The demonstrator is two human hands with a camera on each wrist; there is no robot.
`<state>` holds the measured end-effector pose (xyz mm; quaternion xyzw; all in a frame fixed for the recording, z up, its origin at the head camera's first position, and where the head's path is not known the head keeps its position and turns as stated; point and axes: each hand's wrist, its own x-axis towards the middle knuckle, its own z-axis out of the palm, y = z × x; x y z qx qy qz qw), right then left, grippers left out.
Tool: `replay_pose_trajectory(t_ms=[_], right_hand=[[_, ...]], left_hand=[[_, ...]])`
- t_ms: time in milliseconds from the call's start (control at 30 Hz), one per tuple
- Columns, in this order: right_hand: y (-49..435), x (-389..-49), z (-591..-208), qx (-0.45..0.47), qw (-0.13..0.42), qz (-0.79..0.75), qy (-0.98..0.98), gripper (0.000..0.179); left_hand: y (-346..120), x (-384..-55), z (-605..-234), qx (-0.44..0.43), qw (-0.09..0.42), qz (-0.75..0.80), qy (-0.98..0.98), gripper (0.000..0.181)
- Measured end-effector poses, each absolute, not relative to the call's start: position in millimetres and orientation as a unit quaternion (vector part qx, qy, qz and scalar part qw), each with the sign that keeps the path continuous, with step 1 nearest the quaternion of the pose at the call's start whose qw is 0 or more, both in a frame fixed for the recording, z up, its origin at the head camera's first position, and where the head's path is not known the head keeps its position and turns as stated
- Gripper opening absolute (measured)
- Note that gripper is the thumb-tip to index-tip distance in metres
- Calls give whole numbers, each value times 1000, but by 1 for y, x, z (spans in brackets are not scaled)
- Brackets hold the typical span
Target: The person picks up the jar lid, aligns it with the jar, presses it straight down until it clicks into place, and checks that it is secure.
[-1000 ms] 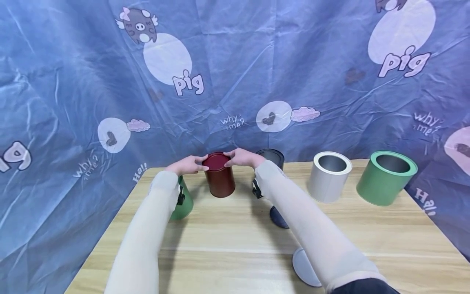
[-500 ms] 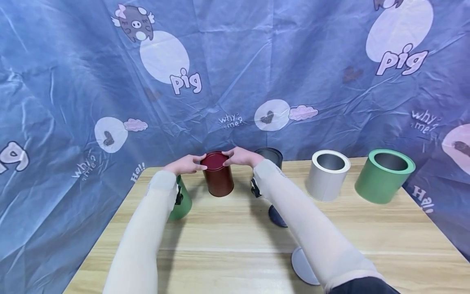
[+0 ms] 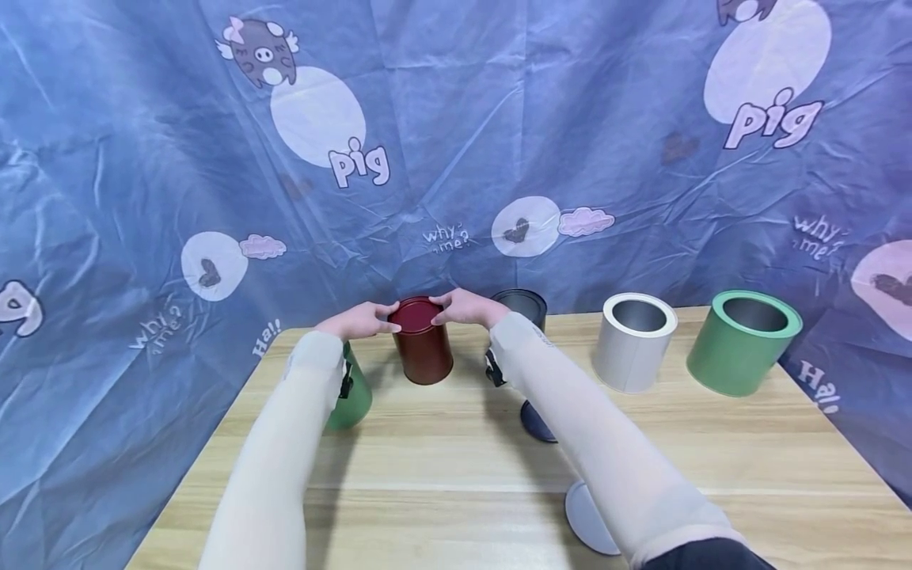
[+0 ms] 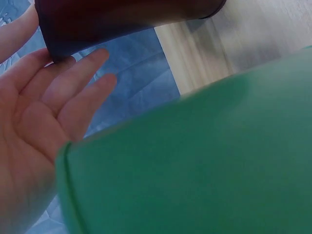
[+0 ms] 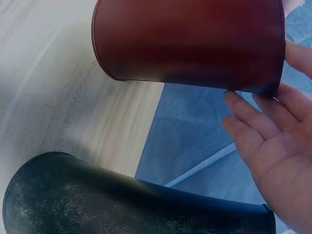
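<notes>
A red can (image 3: 427,356) with a red top (image 3: 416,315) stands upright near the table's back edge. My left hand (image 3: 356,321) holds its top rim from the left, thumb in front and forefinger behind. From the right, my right hand (image 3: 470,307) holds the same rim with thumb and forefinger. In the right wrist view the red can (image 5: 190,44) fills the upper part, the other fingers spread behind it. A green can (image 3: 354,400) stands under my left wrist, partly hidden. Behind my right wrist is a dark grey can (image 3: 523,301), also partly covered.
A dark blue round lid (image 3: 533,423) and a white round lid (image 3: 586,518) lie on the wooden table (image 3: 427,507), partly under my right sleeve. A white can (image 3: 630,360) and a larger green can (image 3: 737,360) stand open-topped at right. A blue printed cloth (image 3: 442,142) hangs behind.
Both hands keep their places at the red can's rim, and the can stays put. Only the head view shifts slightly.
</notes>
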<state>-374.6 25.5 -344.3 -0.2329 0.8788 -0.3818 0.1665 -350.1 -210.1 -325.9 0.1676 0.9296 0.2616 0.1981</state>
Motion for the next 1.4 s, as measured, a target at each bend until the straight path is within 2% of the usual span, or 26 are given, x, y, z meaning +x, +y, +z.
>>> replay_pose_trajectory(t_ms=[100,867,1133,1400], right_hand=[[25,-374,-344,-230,168,-387,877,63],[26,-369,-348,-218,173,-417,865,62],[23,-365,-344,-216,150,-383,885,61],[24,-366,-343,-237,119,-369,891,67]], left_hand=[[-209,-350,-323,169,187,240,938,65],[-207,-345,-321,169,197,214,942,66],[-204,-342,-324,187,197,198,942,66],[-204,-338,-324,183,157,167,956,65]])
